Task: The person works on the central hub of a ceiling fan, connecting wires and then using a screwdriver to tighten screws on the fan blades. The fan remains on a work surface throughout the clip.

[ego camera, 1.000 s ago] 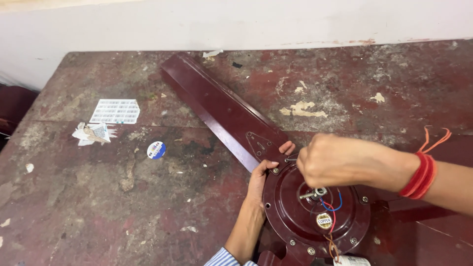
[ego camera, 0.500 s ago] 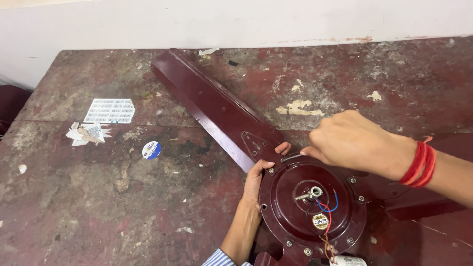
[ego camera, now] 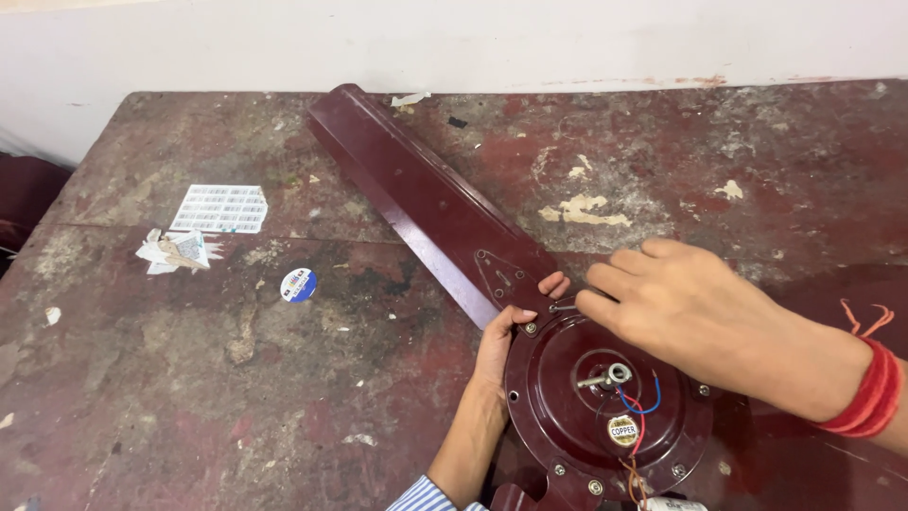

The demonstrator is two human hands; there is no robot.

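Close to us sits the round fan motor (ego camera: pixel 605 407), dark red, flat on the table (ego camera: pixel 142 397). We cup our left hand (ego camera: pixel 506 336) around its rim, thumb and fingers closed on the edge just where the blade (ego camera: pixel 426 203) joins, so the motor cannot spin or slide. Our right hand (ego camera: pixel 690 317) comes in from the right and rests over the top of the motor. Its fingertips (ego camera: pixel 594 305) pinch a small screw (ego camera: pixel 562 308) at the joint, held level and pointing at the blade's bracket (ego camera: pixel 501 277). A red thread band (ego camera: pixel 865 397) is round that wrist. In the middle of the motor a short shaft (ego camera: pixel 605 377) sticks up, with red and blue wires (ego camera: pixel 636 407) curling beside a round yellow sticker (ego camera: pixel 622 431). Our right hand hides part of the rim. Further off, the blade runs up and left toward the wall (ego camera: pixel 567 43). To the left lie a round blue sticker (ego camera: pixel 298 284), a crumpled paper scrap (ego camera: pixel 175 251) and a white label sheet (ego camera: pixel 222 208), all well apart from our hands. The table top is worn and chipped, with pale patches (ego camera: pixel 582 208).
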